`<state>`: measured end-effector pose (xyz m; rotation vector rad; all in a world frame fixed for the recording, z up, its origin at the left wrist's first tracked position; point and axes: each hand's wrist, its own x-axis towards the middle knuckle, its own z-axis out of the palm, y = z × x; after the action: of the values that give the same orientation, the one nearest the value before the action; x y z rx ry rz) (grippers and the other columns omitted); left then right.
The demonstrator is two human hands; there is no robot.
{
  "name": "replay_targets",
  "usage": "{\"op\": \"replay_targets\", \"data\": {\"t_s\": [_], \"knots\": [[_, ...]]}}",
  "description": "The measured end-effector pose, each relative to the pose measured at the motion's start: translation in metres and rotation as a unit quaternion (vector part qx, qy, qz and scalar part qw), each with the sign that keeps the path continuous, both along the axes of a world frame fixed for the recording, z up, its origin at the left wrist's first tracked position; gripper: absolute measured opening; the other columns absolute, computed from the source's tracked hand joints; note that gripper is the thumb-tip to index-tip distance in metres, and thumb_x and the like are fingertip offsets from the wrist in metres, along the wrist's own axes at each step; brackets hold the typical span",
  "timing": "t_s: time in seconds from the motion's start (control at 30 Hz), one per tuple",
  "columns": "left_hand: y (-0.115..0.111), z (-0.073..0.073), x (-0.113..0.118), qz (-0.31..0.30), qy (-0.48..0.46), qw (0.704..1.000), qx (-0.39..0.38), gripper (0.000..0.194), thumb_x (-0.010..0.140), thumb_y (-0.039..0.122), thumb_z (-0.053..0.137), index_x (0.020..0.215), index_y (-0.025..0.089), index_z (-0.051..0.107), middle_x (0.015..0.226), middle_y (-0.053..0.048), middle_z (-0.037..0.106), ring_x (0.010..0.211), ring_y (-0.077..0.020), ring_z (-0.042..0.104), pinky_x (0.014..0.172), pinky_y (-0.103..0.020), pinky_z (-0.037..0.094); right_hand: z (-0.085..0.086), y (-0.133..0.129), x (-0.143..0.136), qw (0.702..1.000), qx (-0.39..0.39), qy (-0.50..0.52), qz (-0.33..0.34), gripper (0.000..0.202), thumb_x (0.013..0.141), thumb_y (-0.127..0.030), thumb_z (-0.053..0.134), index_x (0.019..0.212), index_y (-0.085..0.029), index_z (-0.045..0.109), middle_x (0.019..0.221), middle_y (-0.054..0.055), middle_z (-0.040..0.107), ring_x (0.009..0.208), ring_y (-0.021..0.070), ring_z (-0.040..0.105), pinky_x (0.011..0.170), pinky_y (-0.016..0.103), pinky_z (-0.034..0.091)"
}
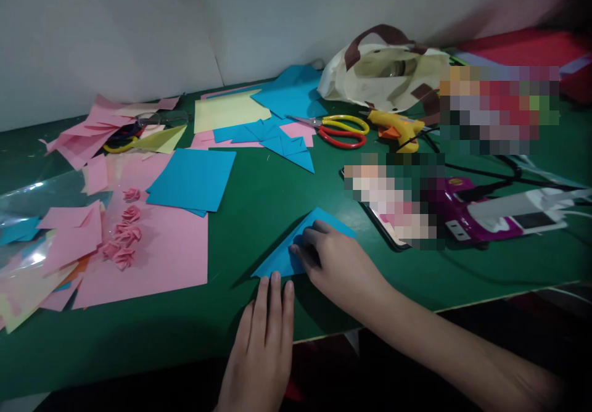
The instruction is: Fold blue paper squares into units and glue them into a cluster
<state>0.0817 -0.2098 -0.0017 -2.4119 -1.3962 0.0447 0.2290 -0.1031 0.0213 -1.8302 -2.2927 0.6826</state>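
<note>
- Under the right hand (340,258), part of the folded blue paper (282,258) is hidden; its fingers and thumb curl against the sheet, and I cannot tell whether this grip pinches it.
- The left hand (266,338) is cut off below the wrist; its grip is open and holds nothing, fingers laid out straight, tips at the paper's near edge.
- Blurred blocks cover most of the phone (377,214) and 1 item at the far right.
- The folded blue paper lies on the green desk (152,332), near the middle of its near edge: plain, matte, roughly triangular, with a point to the left.
- Counted: 1 pair of scissors (342,139) with 1 red and 1 yellow handle, 1 yellow glue gun (401,129), 1 cream bag (346,85) and 1 purple socket block (456,214).
- About 5 pink paper roses (131,214), the nearest clustered, sit on pink paper (178,251) at left.
</note>
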Motion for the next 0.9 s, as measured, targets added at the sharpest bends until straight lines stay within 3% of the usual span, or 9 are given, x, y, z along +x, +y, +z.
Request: {"op": "replay_targets", "data": {"t_s": [0.4,0.6,0.73,0.9], "knots": [[-0.0003,-0.0026,-0.0003,-0.005,-0.007,1.0,0.019,0.049,0.085,0.011,0.029,0.131,0.004,0.043,0.132,-0.015,0.052,0.122,-0.0242,0.047,0.095,-0.036,0.038,-0.0026,-0.0014,0.0,0.999,0.005,0.034,0.005,0.02,0.085,-0.02,0.045,0.071,-0.015,0.058,0.076,0.004,0.053,0.056,0.0105,0.045,0.05,0.026,0.026],[0.0004,-0.0006,0.0014,0.017,0.0,1.0,0.007,0.051,0.083,0.013,0.037,0.133,0.009,0.043,0.135,-0.015,0.048,0.12,-0.0257,0.047,0.085,-0.035,0.044,-0.0028,-0.0025,0.0007,0.999,-0.003,0.038,0.0,0.021,0.087,-0.022,0.044,0.071,-0.015,0.057,0.076,0.004,0.052,0.057,0.0109,0.045,0.05,0.026,0.027],[0.0025,0.0007,0.0008,0.016,-0.006,1.0,0.005,0.048,0.082,0.012,0.042,0.129,0.013,0.048,0.128,-0.013,0.055,0.113,-0.0261,0.052,0.081,-0.035,0.045,-0.0037,-0.0042,0.0017,0.998,-0.005,0.066,0.002,0.02,0.087,-0.021,0.043,0.073,-0.015,0.057,0.078,0.004,0.052,0.06,0.0119,0.048,0.053,0.026,0.032],[0.003,-0.0066,0.001,0.014,-0.051,0.998,0.018,0.047,0.081,0.008,0.038,0.126,0.011,0.05,0.124,-0.013,0.057,0.109,-0.024,0.054,0.081,-0.035,0.045,-0.0059,-0.006,0.0032,0.995,-0.011,0.095,0.01,0.02,0.087,-0.022,0.042,0.077,-0.014,0.058,0.082,0.006,0.052,0.067,0.0141,0.052,0.059,0.026,0.037]]}}
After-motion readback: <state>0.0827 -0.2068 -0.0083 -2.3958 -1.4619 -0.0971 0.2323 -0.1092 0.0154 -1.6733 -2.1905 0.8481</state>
